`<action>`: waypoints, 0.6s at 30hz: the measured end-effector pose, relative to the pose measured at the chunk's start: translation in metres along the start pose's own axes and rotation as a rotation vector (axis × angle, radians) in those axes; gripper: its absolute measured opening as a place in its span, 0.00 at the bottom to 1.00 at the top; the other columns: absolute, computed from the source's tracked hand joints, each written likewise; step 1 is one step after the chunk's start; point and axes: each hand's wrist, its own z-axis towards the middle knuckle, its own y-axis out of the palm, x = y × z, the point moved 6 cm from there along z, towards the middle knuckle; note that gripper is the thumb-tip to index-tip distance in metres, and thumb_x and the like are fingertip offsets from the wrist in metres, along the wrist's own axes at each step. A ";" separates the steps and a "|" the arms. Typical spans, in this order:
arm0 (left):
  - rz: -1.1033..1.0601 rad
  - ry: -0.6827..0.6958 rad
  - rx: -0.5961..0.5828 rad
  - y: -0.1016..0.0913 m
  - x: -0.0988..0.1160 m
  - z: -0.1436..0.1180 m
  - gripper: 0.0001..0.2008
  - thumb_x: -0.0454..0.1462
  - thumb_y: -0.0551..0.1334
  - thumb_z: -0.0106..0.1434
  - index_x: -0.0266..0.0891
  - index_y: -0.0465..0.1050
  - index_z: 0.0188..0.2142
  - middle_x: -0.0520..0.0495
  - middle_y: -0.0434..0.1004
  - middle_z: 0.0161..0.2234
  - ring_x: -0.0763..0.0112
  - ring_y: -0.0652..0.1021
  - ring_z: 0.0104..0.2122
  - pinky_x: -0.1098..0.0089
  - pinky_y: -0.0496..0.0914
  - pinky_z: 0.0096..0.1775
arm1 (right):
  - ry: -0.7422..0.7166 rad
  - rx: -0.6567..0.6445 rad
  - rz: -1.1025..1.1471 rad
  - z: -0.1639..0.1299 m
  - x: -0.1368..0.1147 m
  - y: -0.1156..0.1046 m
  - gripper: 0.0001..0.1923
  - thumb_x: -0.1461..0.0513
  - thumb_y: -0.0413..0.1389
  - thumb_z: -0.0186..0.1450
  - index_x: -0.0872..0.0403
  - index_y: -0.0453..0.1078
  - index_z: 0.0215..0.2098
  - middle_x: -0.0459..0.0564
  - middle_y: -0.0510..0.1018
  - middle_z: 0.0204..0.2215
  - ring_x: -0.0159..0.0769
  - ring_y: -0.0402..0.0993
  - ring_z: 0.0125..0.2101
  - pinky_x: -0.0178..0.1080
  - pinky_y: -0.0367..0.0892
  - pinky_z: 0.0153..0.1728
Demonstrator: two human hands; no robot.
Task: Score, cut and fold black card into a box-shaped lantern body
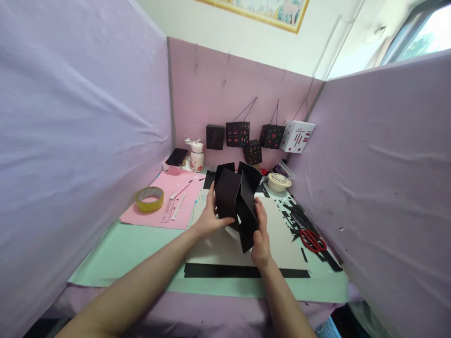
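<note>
Both hands hold a black paper box (pixel 228 193) above the middle of the table, its flaps standing open at the top and hanging down at the lower right. My left hand (pixel 211 213) grips its left side, with the thumb across the lower front. Against the right-hand panel lies my right hand (pixel 261 237), its thumb and fingers closed on that edge. Below the box is a large cream board (pixel 207 249) on top of black paper (pixel 246 271). The far fingers of the left hand are partly hidden behind the box.
On the left, a yellow tape roll (pixel 150 199) and a white pen (pixel 178 207) lie on pink paper (pixel 141 217). Red-handled scissors (pixel 313 240) rest among black scraps at right. A cream bowl (pixel 279 182), a bottle (pixel 197 157) and hanging lanterns (pixel 237 134) are behind.
</note>
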 end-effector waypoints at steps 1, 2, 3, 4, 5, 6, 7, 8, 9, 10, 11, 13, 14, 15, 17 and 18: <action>0.015 0.010 -0.001 0.001 0.000 -0.001 0.64 0.41 0.74 0.50 0.54 0.23 0.68 0.37 0.55 0.64 0.50 0.64 0.62 0.53 0.66 0.55 | -0.002 0.011 -0.010 -0.001 0.000 0.001 0.28 0.52 0.39 0.72 0.45 0.47 0.69 0.49 0.47 0.70 0.48 0.41 0.68 0.61 0.42 0.65; 0.034 0.019 0.002 0.003 -0.001 -0.001 0.64 0.41 0.74 0.50 0.53 0.23 0.68 0.37 0.54 0.65 0.50 0.63 0.62 0.53 0.66 0.55 | -0.005 0.020 -0.024 -0.001 0.001 0.003 0.27 0.54 0.39 0.72 0.44 0.47 0.69 0.48 0.47 0.70 0.48 0.41 0.68 0.61 0.43 0.64; 0.057 0.029 0.008 0.004 -0.001 -0.002 0.63 0.41 0.74 0.51 0.53 0.23 0.68 0.36 0.53 0.65 0.50 0.63 0.62 0.53 0.65 0.56 | -0.006 0.030 -0.038 -0.002 0.001 0.004 0.27 0.55 0.39 0.72 0.43 0.47 0.69 0.48 0.46 0.70 0.48 0.41 0.68 0.61 0.44 0.64; 0.082 0.040 0.015 0.005 0.000 -0.003 0.63 0.41 0.73 0.51 0.52 0.23 0.68 0.35 0.52 0.65 0.50 0.62 0.62 0.52 0.65 0.56 | -0.006 0.042 -0.053 -0.003 0.001 0.005 0.27 0.56 0.39 0.72 0.43 0.47 0.69 0.48 0.46 0.70 0.47 0.41 0.68 0.61 0.45 0.64; 0.106 0.052 0.022 0.006 0.000 -0.004 0.62 0.40 0.73 0.52 0.52 0.23 0.68 0.35 0.51 0.66 0.50 0.62 0.63 0.52 0.64 0.57 | -0.005 0.056 -0.069 -0.003 0.001 0.006 0.27 0.57 0.39 0.72 0.42 0.47 0.69 0.48 0.46 0.70 0.47 0.41 0.68 0.61 0.46 0.64; 0.132 0.064 0.031 0.007 0.001 -0.005 0.62 0.40 0.73 0.52 0.51 0.22 0.68 0.35 0.50 0.66 0.50 0.61 0.63 0.51 0.63 0.58 | -0.005 0.071 -0.084 -0.003 0.001 0.007 0.27 0.58 0.40 0.72 0.42 0.47 0.69 0.48 0.45 0.70 0.48 0.41 0.68 0.62 0.47 0.64; 0.157 0.076 0.041 0.008 0.001 -0.006 0.62 0.40 0.72 0.52 0.51 0.22 0.68 0.35 0.49 0.66 0.50 0.60 0.64 0.51 0.62 0.58 | -0.003 0.087 -0.097 -0.003 0.000 0.009 0.28 0.58 0.41 0.72 0.42 0.46 0.69 0.49 0.45 0.70 0.48 0.41 0.68 0.62 0.46 0.63; 0.182 0.088 0.051 0.009 0.001 -0.008 0.62 0.40 0.72 0.53 0.50 0.22 0.68 0.35 0.49 0.66 0.50 0.60 0.64 0.50 0.61 0.59 | 0.004 0.104 -0.110 -0.003 0.000 0.010 0.29 0.58 0.43 0.71 0.43 0.44 0.69 0.49 0.45 0.70 0.48 0.41 0.68 0.62 0.46 0.63; 0.208 0.097 0.060 0.010 0.001 -0.009 0.62 0.39 0.72 0.53 0.50 0.22 0.68 0.35 0.49 0.66 0.50 0.59 0.64 0.50 0.60 0.59 | 0.018 0.119 -0.124 -0.002 0.001 0.012 0.32 0.58 0.46 0.70 0.44 0.42 0.70 0.51 0.44 0.70 0.49 0.40 0.68 0.62 0.46 0.64; 0.231 0.104 0.071 0.012 0.001 -0.010 0.62 0.39 0.72 0.53 0.49 0.21 0.68 0.34 0.49 0.66 0.51 0.59 0.64 0.49 0.59 0.60 | 0.038 0.133 -0.139 -0.001 0.001 0.014 0.35 0.58 0.49 0.69 0.44 0.40 0.70 0.52 0.44 0.70 0.49 0.40 0.68 0.62 0.46 0.64; 0.251 0.109 0.082 0.013 0.000 -0.012 0.61 0.38 0.71 0.53 0.49 0.21 0.68 0.34 0.49 0.66 0.51 0.60 0.64 0.49 0.59 0.60 | 0.064 0.146 -0.157 0.000 0.002 0.016 0.39 0.58 0.52 0.67 0.45 0.38 0.70 0.53 0.43 0.70 0.49 0.41 0.68 0.61 0.46 0.64; 0.275 0.122 0.095 0.017 -0.001 -0.015 0.60 0.37 0.70 0.55 0.48 0.21 0.68 0.35 0.49 0.66 0.53 0.60 0.64 0.50 0.58 0.61 | 0.120 0.177 -0.194 0.003 0.006 0.019 0.44 0.59 0.57 0.64 0.46 0.37 0.70 0.55 0.44 0.69 0.50 0.42 0.68 0.60 0.47 0.64; 0.282 0.132 0.094 0.018 -0.002 -0.017 0.58 0.37 0.69 0.55 0.48 0.22 0.68 0.35 0.50 0.66 0.54 0.60 0.64 0.50 0.58 0.61 | 0.146 0.194 -0.207 0.004 0.008 0.020 0.45 0.59 0.58 0.63 0.47 0.37 0.70 0.56 0.46 0.69 0.50 0.44 0.67 0.60 0.47 0.64; 0.289 0.144 0.091 0.020 -0.002 -0.018 0.57 0.36 0.69 0.56 0.48 0.23 0.68 0.35 0.50 0.66 0.54 0.61 0.64 0.50 0.58 0.61 | 0.169 0.209 -0.212 0.006 0.010 0.020 0.45 0.59 0.59 0.63 0.47 0.39 0.70 0.57 0.48 0.68 0.50 0.46 0.67 0.60 0.48 0.63; 0.300 0.175 0.073 0.022 -0.001 -0.020 0.56 0.37 0.68 0.56 0.49 0.25 0.68 0.35 0.49 0.66 0.53 0.60 0.64 0.49 0.58 0.61 | 0.216 0.239 -0.196 0.007 0.016 0.017 0.43 0.59 0.59 0.62 0.48 0.42 0.69 0.57 0.53 0.66 0.49 0.51 0.65 0.59 0.51 0.63; 0.302 0.192 0.060 0.022 0.001 -0.019 0.56 0.38 0.69 0.55 0.49 0.26 0.68 0.36 0.49 0.66 0.52 0.59 0.64 0.49 0.58 0.60 | 0.238 0.256 -0.176 0.007 0.019 0.015 0.42 0.59 0.59 0.62 0.49 0.43 0.69 0.58 0.55 0.65 0.49 0.54 0.64 0.58 0.53 0.62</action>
